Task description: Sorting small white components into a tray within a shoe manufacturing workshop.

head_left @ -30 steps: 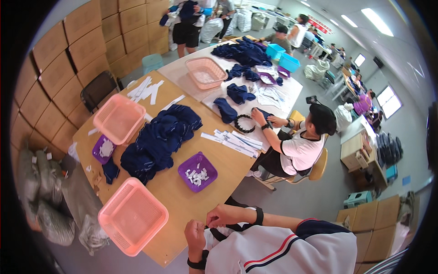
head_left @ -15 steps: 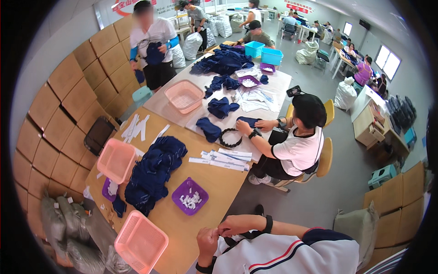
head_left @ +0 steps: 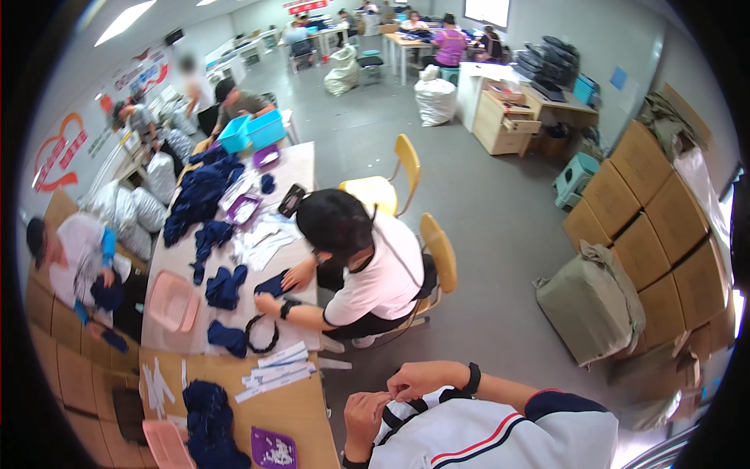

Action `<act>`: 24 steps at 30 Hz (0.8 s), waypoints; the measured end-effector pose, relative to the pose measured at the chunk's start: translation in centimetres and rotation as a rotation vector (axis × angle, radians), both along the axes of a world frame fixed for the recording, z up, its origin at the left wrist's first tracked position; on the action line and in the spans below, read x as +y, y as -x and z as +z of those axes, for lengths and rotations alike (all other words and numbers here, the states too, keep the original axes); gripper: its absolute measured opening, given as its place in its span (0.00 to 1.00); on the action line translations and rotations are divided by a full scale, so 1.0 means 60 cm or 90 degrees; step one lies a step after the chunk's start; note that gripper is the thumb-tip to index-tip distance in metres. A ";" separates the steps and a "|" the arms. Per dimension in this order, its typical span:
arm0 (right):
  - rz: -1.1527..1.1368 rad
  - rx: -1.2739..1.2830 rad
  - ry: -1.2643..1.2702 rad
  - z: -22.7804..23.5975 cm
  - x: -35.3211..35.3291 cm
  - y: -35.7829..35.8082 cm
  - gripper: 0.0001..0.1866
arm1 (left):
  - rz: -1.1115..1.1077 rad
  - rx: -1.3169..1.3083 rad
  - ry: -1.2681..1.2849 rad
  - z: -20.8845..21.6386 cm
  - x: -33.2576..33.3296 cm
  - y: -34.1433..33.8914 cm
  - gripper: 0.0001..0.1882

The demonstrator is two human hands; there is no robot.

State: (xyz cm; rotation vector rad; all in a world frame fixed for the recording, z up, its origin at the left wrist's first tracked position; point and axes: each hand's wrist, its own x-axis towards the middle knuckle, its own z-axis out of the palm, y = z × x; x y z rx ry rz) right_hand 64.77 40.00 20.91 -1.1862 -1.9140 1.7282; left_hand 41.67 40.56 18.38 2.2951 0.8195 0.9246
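both hands, left hand (head_left: 366, 416) and right hand (head_left: 412, 381), pinch together a tiny pale item, too small to identify, probably light and soft, best held by fingertips.

White striped shirt, navy sleeve, black wristbands (head_left: 471, 378).

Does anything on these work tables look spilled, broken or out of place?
Nothing looks spilled or broken. The navy fabric pieces lie in loose heaps and the white strips are scattered on the table, which looks like ordinary work clutter. Both hands meet near the chest.
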 end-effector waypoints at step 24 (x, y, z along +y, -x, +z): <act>-0.331 0.121 -0.029 -0.039 -0.069 -0.453 0.16 | -0.407 0.044 0.052 -0.017 0.160 -0.525 0.06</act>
